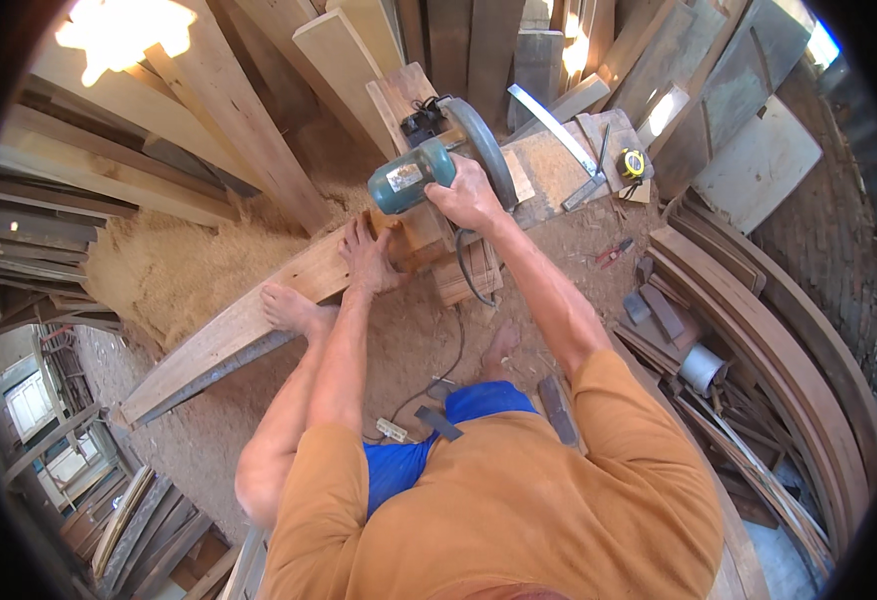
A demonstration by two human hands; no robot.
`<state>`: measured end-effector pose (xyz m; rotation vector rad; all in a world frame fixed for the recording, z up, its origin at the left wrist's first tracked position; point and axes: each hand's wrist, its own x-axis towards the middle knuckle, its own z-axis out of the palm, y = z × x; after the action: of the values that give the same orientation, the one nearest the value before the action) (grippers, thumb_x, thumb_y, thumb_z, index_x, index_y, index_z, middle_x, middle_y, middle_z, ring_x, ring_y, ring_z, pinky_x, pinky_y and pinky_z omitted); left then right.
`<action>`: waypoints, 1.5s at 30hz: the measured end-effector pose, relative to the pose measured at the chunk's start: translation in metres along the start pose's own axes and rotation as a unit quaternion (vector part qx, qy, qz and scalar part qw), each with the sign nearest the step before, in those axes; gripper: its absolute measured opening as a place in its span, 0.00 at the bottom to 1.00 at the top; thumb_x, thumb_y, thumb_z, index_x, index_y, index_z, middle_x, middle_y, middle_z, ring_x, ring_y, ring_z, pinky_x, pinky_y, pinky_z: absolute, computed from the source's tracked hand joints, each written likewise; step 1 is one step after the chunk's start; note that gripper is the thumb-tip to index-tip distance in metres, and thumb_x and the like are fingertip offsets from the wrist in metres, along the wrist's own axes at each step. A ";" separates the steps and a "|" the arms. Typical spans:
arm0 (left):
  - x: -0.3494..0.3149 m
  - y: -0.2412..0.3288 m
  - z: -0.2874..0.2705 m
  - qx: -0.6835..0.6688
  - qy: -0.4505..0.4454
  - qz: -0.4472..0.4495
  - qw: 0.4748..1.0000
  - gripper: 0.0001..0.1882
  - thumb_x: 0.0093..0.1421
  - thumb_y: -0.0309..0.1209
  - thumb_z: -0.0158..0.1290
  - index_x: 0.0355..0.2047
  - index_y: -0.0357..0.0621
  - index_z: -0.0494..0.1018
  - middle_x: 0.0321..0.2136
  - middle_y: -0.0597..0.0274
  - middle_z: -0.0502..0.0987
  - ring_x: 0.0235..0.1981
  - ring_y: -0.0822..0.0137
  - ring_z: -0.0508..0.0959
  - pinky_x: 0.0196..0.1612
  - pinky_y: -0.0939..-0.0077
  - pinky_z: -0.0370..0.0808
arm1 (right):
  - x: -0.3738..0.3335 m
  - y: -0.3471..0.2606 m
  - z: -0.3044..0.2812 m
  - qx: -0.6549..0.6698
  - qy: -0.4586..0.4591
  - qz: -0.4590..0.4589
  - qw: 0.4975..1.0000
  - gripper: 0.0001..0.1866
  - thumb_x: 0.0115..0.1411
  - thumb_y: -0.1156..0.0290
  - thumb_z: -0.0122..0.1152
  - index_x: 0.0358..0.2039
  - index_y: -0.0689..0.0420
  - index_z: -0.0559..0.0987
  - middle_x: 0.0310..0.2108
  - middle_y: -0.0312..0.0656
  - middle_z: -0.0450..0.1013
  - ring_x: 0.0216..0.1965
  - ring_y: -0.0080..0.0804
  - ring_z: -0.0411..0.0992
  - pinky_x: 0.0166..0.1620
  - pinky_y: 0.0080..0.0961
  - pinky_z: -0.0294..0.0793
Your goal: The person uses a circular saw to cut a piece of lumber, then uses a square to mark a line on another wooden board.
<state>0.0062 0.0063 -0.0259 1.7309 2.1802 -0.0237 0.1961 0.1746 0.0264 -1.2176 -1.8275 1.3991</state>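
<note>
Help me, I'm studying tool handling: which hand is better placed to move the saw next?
Probably the right hand: it grips the circular saw, while the left hand rests on the wooden board.

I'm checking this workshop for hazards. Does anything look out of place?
Yes. The bare left foot rests on the plank near the left hand, oddly unprotected by the circular saw that the right hand holds. Sawdust is heaped untidily at left, and a red-handled tool lies on the ground, apart from the tape measure.
</note>
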 end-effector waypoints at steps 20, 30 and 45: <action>0.000 0.001 0.002 0.006 -0.019 -0.015 1.000 0.59 0.28 0.49 0.80 0.66 0.69 0.70 0.76 0.46 0.46 0.77 0.41 0.41 0.73 0.32 0.44 | -0.279 0.007 -0.172 0.024 0.182 0.171 0.968 0.17 0.57 0.77 0.67 0.48 0.66 0.81 0.35 0.42 0.78 0.35 0.24 0.75 0.42 0.28 0.77; 0.000 -0.009 0.017 0.007 0.015 0.002 1.000 0.59 0.28 0.48 0.80 0.67 0.70 0.70 0.76 0.46 0.47 0.77 0.41 0.42 0.73 0.36 0.45 | -0.330 0.141 -0.192 -0.169 0.160 0.268 0.935 0.19 0.54 0.68 0.62 0.43 0.68 0.81 0.37 0.62 0.80 0.41 0.59 0.80 0.50 0.47 0.77; 0.004 -0.021 0.025 0.064 0.084 0.081 0.991 0.59 0.27 0.44 0.78 0.66 0.61 0.68 0.73 0.40 0.55 0.74 0.38 0.53 0.72 0.40 0.52 | -0.311 0.315 -0.141 -0.270 -0.076 0.459 0.843 0.23 0.57 0.64 0.66 0.53 0.60 0.81 0.52 0.61 0.80 0.57 0.60 0.77 0.58 0.51 0.77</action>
<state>-0.0082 -0.0008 -0.0545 2.0454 2.1870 0.0259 0.5587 -0.0173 -0.1913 -2.5872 -1.8754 1.4705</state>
